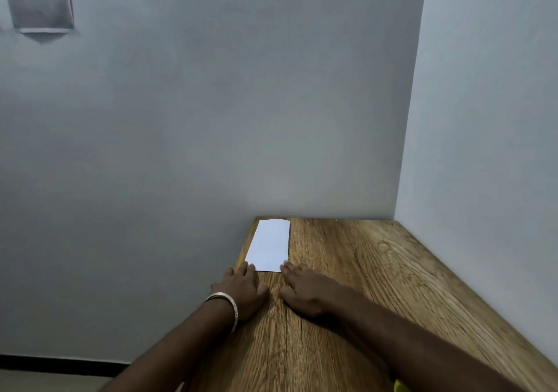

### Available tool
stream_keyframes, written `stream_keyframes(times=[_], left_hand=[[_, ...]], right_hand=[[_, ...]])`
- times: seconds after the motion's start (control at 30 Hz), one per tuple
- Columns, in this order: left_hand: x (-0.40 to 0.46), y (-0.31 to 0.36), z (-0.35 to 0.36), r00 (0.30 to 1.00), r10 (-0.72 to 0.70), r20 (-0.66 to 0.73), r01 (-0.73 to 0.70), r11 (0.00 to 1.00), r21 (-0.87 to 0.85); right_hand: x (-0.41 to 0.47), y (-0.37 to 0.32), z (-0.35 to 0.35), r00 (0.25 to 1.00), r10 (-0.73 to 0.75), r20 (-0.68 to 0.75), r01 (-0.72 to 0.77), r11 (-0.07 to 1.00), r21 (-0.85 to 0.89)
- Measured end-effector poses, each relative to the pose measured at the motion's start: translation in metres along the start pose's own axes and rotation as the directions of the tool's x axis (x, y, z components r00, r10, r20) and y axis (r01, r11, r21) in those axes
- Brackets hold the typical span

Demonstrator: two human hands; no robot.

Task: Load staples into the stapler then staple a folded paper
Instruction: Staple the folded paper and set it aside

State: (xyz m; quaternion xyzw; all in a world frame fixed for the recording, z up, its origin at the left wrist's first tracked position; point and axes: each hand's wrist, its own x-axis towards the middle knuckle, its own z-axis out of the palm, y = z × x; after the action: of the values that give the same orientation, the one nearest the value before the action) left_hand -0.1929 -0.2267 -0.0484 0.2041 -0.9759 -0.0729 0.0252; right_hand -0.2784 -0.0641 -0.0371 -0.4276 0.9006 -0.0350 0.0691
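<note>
A folded white paper [269, 245] lies flat on the wooden table [362, 270], along its left edge and reaching the back wall. My left hand [241, 290], with a silver bangle on the wrist, rests palm down with its fingertips touching the paper's near left corner. My right hand [308, 290] lies flat beside it, fingertips at the paper's near right corner. Neither hand holds anything. No stapler or staples can be seen. A small yellow object [400, 386] peeks in at the bottom edge under my right forearm; what it is cannot be told.
The table sits in a corner, with a grey wall [211, 119] behind and another wall [483, 119] along its right side. The table's left edge drops to the floor [45, 382]. Bare wood lies to the right of the paper.
</note>
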Motion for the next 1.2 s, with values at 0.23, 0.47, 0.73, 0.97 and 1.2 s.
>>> stream_keyframes(times=[0.23,0.47,0.73,0.97,1.2], left_hand=[[0.001,-0.002,0.005,0.999,0.034,-0.014,-0.034,0.998,-0.044],[0.000,-0.003,0.006,1.000,0.002,-0.007,-0.003,0.998,-0.065],[-0.020,0.003,0.006,0.999,-0.029,-0.041,0.029,1.000,-0.001],[-0.060,0.012,0.004,1.000,0.004,-0.030,-0.004,1.000,-0.010],[-0.110,0.027,0.003,0.997,0.073,-0.012,-0.074,0.997,-0.026]], right_hand=[[0.000,0.001,0.003,1.000,0.004,-0.005,-0.004,1.000,0.004],[-0.007,-0.002,0.002,0.999,0.003,-0.038,-0.002,1.000,0.027],[-0.031,-0.009,0.001,0.997,0.062,-0.046,-0.059,0.995,0.075],[-0.072,-0.017,0.001,0.996,0.094,-0.008,-0.094,0.995,0.019],[-0.127,-0.028,-0.008,0.997,0.064,0.035,-0.064,0.998,-0.018]])
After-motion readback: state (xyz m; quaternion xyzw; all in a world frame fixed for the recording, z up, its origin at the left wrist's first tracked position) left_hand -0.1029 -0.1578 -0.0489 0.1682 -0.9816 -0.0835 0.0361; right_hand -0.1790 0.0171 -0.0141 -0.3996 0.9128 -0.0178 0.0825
